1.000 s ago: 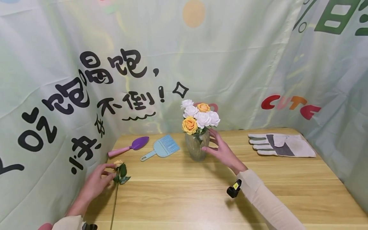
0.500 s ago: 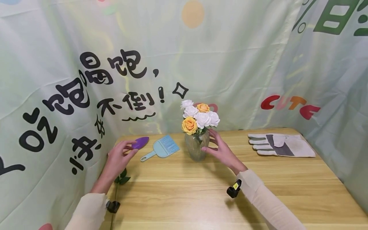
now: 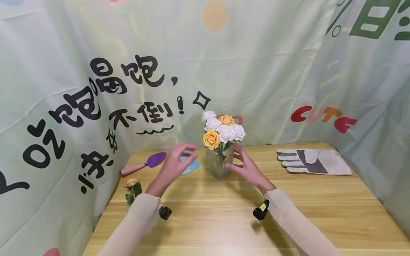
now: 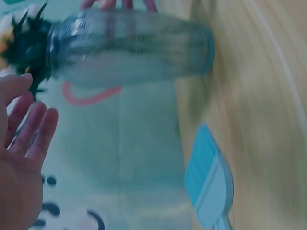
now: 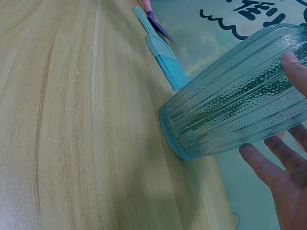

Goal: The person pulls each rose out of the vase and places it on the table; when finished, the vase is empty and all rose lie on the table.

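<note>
A clear ribbed glass vase [image 3: 220, 164] stands upright on the table, filled with white and orange roses [image 3: 224, 131]. My right hand [image 3: 248, 167] holds the vase from its right side, thumb in front and fingers behind the glass. In the right wrist view, the thumb [image 5: 293, 67] lies against the ribbed wall. My left hand [image 3: 177, 158] is in the air left of the vase, fingers loosely bent with nothing between them. It partly covers a small light-blue dustpan [image 3: 191, 167]. The left wrist view shows its fingers [image 4: 36, 129] near the leaves at the vase's neck.
A purple trowel [image 3: 155, 159] with a pink handle lies at the back left. Nearer lies a single pale orange rose [image 3: 131, 182], its stem hidden by the left sleeve. A grey and white work glove [image 3: 315, 161] lies at the right. Printed cloth [image 3: 256, 71] hangs behind the table.
My left hand has left the single rose at the left, passed over the trowel, and come right toward the vase. The right hand and the vase have stayed in place.
</note>
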The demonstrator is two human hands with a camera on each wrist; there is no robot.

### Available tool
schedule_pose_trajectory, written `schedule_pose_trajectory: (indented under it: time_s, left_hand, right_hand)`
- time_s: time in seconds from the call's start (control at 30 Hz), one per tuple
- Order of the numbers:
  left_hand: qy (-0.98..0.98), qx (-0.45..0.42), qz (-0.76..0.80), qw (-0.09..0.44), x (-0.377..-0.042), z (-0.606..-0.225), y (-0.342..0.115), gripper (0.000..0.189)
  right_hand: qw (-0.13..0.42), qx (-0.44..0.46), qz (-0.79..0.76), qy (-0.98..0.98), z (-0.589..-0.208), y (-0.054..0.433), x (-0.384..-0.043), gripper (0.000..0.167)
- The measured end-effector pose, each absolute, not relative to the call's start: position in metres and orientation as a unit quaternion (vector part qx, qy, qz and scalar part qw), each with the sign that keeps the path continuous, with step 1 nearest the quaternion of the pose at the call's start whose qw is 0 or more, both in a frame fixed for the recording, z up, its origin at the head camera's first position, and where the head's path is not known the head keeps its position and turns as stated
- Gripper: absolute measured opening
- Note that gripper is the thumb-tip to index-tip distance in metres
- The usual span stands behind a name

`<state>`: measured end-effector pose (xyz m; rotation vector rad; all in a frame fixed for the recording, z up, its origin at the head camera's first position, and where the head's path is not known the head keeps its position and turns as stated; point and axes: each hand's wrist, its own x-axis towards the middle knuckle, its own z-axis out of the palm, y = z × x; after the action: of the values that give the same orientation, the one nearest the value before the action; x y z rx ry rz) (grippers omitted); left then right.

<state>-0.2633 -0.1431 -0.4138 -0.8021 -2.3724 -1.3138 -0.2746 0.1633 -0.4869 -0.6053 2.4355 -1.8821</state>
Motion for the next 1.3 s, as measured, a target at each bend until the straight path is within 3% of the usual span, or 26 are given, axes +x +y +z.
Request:
schedule_pose_trajectory:
  time_s: [0.2,0.47,1.3]
  left_hand:
    - [-0.815,-0.316,-0.444,0.197,-0.267,-0.422,-0.107,0.022]
    - [-0.820,-0.313,-0.414,0.241,-0.270,-0.426,-0.081,0.034]
    - [-0.749,-0.249,-0.526,0.317,-0.276,-0.386,-0.070,0.019]
  right_hand:
    - [0.003,-0.190,-0.597,0.779,-0.487,0.163,-0.274,0.089]
    - [0.004,-0.191,-0.599,0.778,-0.487,0.163,-0.274,0.090]
    - [0.001,-0.183,-0.597,0.781,-0.485,0.162,-0.272,0.091]
